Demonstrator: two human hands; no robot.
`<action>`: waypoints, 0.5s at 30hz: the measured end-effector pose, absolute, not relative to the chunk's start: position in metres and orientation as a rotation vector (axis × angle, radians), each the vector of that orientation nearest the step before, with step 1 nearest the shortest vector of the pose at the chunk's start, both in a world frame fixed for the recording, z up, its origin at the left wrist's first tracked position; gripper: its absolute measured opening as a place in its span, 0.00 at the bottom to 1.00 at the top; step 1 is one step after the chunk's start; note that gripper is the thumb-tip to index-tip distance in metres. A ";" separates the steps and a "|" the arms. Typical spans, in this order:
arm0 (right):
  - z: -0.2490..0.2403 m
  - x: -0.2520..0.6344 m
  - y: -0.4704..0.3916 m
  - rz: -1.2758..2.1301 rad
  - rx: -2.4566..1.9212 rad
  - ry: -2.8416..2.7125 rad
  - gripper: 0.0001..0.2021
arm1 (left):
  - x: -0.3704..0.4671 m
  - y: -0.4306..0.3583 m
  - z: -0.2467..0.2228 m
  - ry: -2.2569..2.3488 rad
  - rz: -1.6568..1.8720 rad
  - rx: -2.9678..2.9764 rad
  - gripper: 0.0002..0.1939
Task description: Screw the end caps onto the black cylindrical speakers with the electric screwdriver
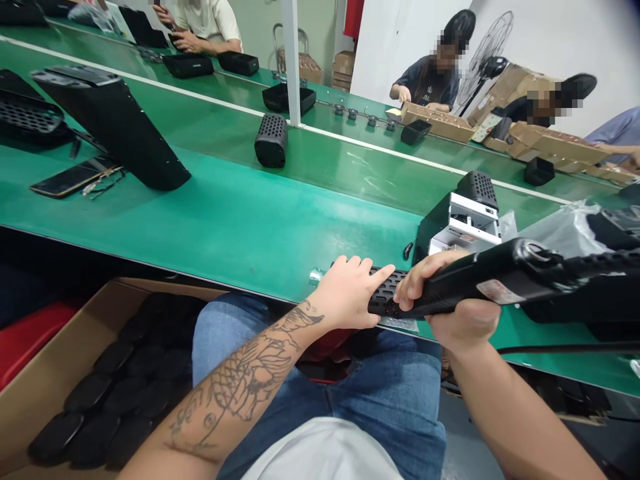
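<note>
Lower centre of frame: perforated black casing (389, 293) at near edge of green bench (240, 220). Left hand (350, 293) spans casing, fingers spread slightly, index laid on top, thumb at near edge. Right hand (467, 327), right of centre: fingers curled round black corded tool (480, 273), thumb underneath. Whether tool touches casing: cannot tell.

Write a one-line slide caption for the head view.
At a green workbench, the left hand holds a perforated black casing while the right hand grips a black corded tool.
</note>
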State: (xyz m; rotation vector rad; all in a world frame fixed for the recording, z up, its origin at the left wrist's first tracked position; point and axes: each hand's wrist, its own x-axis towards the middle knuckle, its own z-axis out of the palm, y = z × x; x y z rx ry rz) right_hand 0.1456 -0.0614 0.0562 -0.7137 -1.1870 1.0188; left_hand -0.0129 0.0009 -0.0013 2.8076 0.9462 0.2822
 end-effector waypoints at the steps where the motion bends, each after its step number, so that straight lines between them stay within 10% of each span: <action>1: 0.059 0.147 -0.062 0.992 -0.715 -1.187 0.25 | -0.013 0.001 -0.002 0.943 0.286 2.808 0.47; 15: 0.052 0.276 0.005 -0.044 -1.020 -0.998 0.17 | -0.001 0.001 -0.001 0.903 0.279 2.780 0.46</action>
